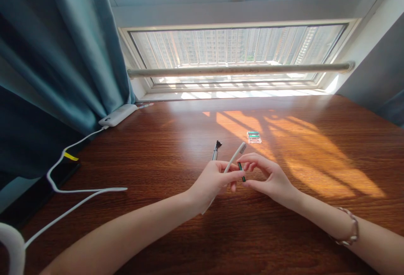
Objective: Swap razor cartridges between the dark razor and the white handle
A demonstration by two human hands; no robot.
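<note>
My left hand is closed around a pale toothbrush, whose bristle head points up and to the right. Its thumb also touches a small dark razor cartridge with a green strip. From the other side, the fingertips of my right hand pinch that cartridge near its two ends. A razor handle with a bare black head sticks out beyond my left knuckles; I cannot tell whether it is held or lies on the table. Farther back is a clear plastic cartridge case with green-striped contents.
The brown wooden table carries a white power bank at the left, with a white cable running from it. Blue curtains hang at the left. A window with a rail is behind the table.
</note>
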